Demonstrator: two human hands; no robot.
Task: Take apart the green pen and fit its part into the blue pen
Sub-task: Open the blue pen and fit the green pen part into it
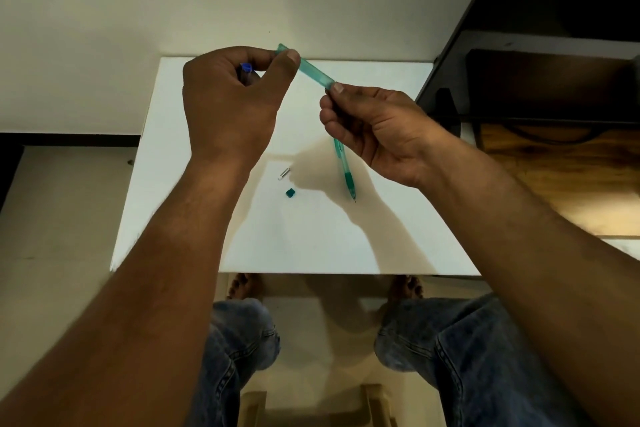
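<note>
My left hand (230, 104) pinches the far end of a translucent green pen barrel (313, 71) between thumb and forefinger. The same hand keeps the blue pen (246, 66) tucked in its palm; only the blue end shows. My right hand (372, 130) pinches the barrel's near end with its fingertips. A green pen front section (346, 172) with grip and tip sticks out below my right hand, pointing down at the white table (311, 243). A small green piece (290, 192) and a small white and silver piece (284, 173) lie on the table.
The white table stands against a pale wall. A dark shelf unit (540, 55) and a wooden surface (561, 180) are at the right. My jeans-clad knees (242, 333) and bare feet show below the table's near edge.
</note>
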